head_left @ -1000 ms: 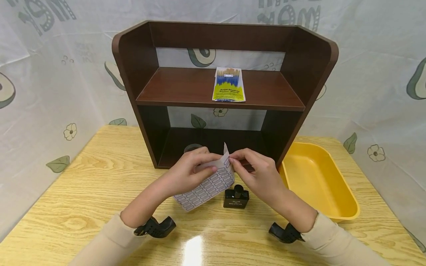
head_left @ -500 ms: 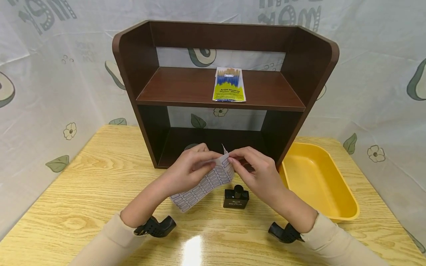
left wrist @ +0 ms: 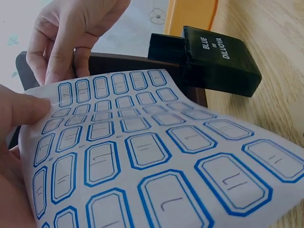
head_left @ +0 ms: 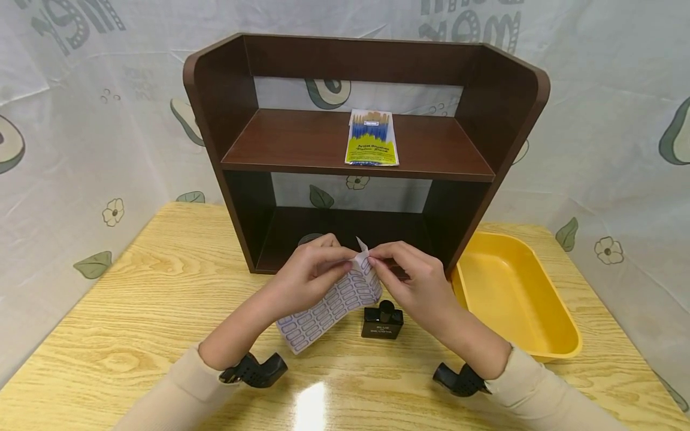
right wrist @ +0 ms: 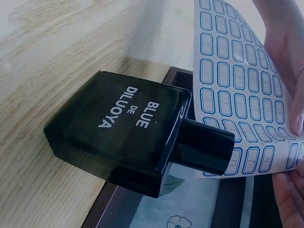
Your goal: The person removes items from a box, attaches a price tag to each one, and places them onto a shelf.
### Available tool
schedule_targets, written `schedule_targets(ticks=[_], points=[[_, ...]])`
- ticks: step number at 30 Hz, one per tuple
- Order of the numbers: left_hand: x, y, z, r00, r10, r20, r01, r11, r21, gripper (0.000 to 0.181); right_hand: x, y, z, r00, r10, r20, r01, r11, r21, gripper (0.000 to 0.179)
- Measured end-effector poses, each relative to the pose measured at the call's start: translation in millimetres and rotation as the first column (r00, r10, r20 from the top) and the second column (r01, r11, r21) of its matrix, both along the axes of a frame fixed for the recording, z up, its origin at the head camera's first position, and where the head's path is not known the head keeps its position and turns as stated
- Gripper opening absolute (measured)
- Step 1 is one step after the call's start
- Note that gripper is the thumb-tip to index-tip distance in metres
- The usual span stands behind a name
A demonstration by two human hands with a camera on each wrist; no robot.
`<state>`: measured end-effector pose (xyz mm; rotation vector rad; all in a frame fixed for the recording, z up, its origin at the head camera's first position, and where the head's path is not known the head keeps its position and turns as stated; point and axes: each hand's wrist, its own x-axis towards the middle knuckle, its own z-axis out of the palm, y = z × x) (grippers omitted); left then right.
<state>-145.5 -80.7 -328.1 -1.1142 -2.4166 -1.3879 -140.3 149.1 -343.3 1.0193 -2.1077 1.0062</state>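
Note:
A white sheet of label stickers with rows of blue-bordered labels bends between both hands. My left hand grips its upper edge, thumb on the printed face. At the sheet's top corner my right hand pinches the edge between thumb and index finger; a small flap of paper sticks up there. In the left wrist view pen marks show on the labels. Just below the right hand, a dark perfume bottle with a black cap stands upright on the table, lettered "BLUE DE DILUOYA".
Behind the hands stands a dark brown two-tier shelf. On its upper tier lies a pack of artist brushes. A round dark object sits on the lower tier, partly behind the left hand. To the right is a yellow tray.
The sheet has flexed between my hands; its lower corner has dropped a little towards me. Its top flap leans more to the left. Both hands have barely shifted and keep their hold.

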Motion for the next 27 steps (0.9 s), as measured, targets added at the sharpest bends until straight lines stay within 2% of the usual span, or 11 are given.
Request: schedule_targets(ticks=[16, 27], points=[[1.8, -0.7, 0.2, 0.997, -0.013, 0.074, 0.011, 1.000, 0.020, 0.023, -1.1, 0.0, -0.2, 1.000, -0.007, 0.023, 0.008, 1.000, -0.016, 0.023], [2.1, -2.4, -0.8, 0.997, 0.000, 0.079, 0.000, 1.000, 0.007, 0.023, -1.5, 0.7, 0.8, 0.994, -0.010, 0.112, 0.012, 1.000, -0.020, 0.019]])
